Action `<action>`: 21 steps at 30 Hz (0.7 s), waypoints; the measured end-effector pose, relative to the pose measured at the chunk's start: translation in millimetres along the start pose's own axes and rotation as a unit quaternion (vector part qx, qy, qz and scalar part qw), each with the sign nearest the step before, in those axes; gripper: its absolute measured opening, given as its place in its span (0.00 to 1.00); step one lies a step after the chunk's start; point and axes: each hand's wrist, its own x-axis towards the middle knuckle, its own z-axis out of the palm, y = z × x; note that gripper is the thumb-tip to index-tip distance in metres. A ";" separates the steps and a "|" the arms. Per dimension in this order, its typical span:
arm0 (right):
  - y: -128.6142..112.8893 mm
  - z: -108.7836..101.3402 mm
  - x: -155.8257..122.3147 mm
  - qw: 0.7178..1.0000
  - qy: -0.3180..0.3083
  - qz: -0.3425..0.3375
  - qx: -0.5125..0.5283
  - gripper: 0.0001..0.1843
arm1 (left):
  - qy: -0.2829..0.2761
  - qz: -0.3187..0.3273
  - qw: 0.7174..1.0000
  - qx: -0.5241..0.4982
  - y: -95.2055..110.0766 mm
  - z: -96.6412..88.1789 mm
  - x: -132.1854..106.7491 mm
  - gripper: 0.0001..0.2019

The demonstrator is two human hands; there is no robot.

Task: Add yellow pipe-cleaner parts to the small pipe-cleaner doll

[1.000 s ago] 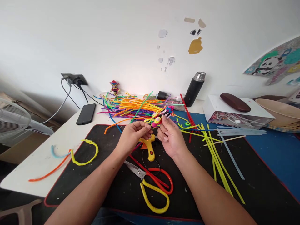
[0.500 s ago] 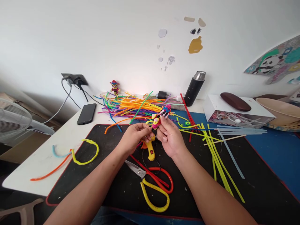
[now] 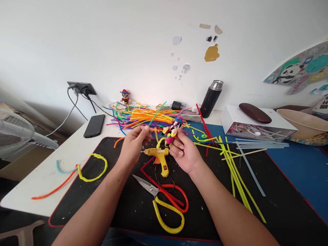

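My right hand [image 3: 185,150] grips a small pipe-cleaner figure [image 3: 173,129] of pink, yellow, blue and white, held above the black mat [image 3: 107,201]. My left hand [image 3: 134,145] hovers a little to its left, fingers pinched; a blurred yellow strand near its fingertips is hard to make out. Between and below both hands a yellow glue gun [image 3: 160,158] lies on the mat. Scissors [image 3: 164,201] with one red and one yellow handle lie nearer to me.
A heap of coloured pipe cleaners [image 3: 143,118] lies behind the hands, with long yellow ones [image 3: 237,174] on the right. A phone [image 3: 94,125], a black flask [image 3: 210,98], a small figure [image 3: 125,96], a white box [image 3: 256,124] and a fan [image 3: 15,131] stand around.
My left hand has let go of the figure and moved left and up. My right hand has kept the figure and lowered it slightly. The glue gun is now uncovered.
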 end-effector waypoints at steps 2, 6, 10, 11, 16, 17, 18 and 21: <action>1.0 0.8 -0.6 1.000 -0.011 0.010 0.000 0.31 | -0.050 -0.042 0.998 -0.021 -0.7 0.9 -0.3 0.20; 2.7 2.9 -1.2 0.999 -0.017 0.027 -0.005 0.27 | -0.116 -0.115 0.981 -0.102 -4.9 2.8 -0.9 0.23; 5.2 3.1 -1.8 0.998 -0.037 0.042 -0.014 0.28 | -0.128 -0.134 0.967 -0.175 -9.1 1.5 0.9 0.20; 6.1 2.7 -2.1 0.998 -0.042 0.049 -0.014 0.28 | -0.133 -0.140 0.963 -0.191 -9.8 1.0 1.2 0.20; 10.4 -0.3 -3.7 0.995 -0.058 0.083 -0.015 0.26 | -0.169 -0.186 0.935 -0.251 -11.5 -0.9 -0.2 0.16; 10.8 -0.8 -4.0 0.994 -0.061 0.089 -0.016 0.26 | -0.179 -0.194 0.929 -0.259 -11.6 -0.8 -0.6 0.16; 11.2 -1.3 -4.3 0.993 -0.064 0.095 -0.017 0.26 | -0.188 -0.199 0.924 -0.266 -11.6 -0.4 -1.1 0.17; 11.9 -1.7 -5.0 0.992 -0.065 0.107 -0.017 0.25 | -0.209 -0.206 0.913 -0.284 -11.0 1.5 -1.8 0.18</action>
